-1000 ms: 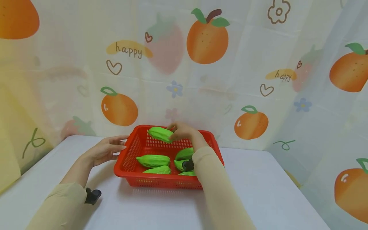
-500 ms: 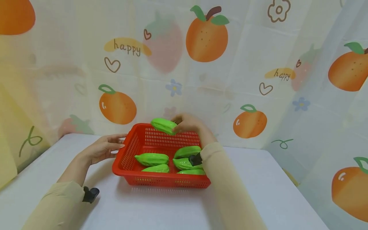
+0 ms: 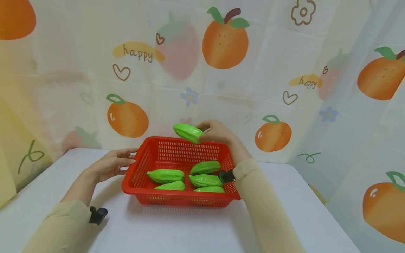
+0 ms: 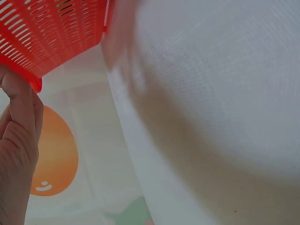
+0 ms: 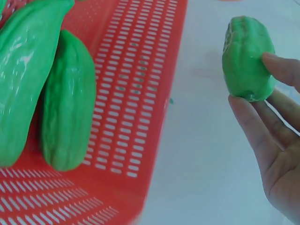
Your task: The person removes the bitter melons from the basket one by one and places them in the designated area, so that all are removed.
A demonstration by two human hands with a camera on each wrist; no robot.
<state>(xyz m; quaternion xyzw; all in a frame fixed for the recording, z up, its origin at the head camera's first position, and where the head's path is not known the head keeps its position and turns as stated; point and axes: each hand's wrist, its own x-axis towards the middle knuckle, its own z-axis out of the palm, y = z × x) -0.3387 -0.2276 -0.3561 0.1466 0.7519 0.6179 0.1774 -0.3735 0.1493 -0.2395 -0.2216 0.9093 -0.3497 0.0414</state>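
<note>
A bright green, ridged bitter melon point(image 3: 188, 133) is raised in the air, appearing just above the far rim of the basket in the head view and clear of its wall in the right wrist view. The right hand point(image 3: 218, 133) grips it by one end, thumb on one side and fingers on the other; the melon tilts, its free end pointing left and slightly up. Below is a red plastic basket point(image 3: 183, 197) with slotted walls, holding five more bitter melons. On its left side lie a plump one point(image 3: 166, 175) and, nearer the front wall, a partly hidden one point(image 3: 171, 186). On its right side are a back one point(image 3: 205, 167), a middle one point(image 3: 205, 180) and a front one point(image 3: 210, 189) mostly covered by the near rim.

The left hand point(image 3: 112, 164) is at the basket's left rim, its fingers loosely extended and touching it. Both arms wear cream sleeves point(image 3: 269, 207), with a black device point(image 3: 98, 215) at the left wrist and another point(image 3: 226, 176) at the right. The basket stands on a white surface point(image 3: 174, 232). Behind hangs a pale cloth point(image 3: 269, 45) printed with oranges, strawberries, hearts and "happy".
</note>
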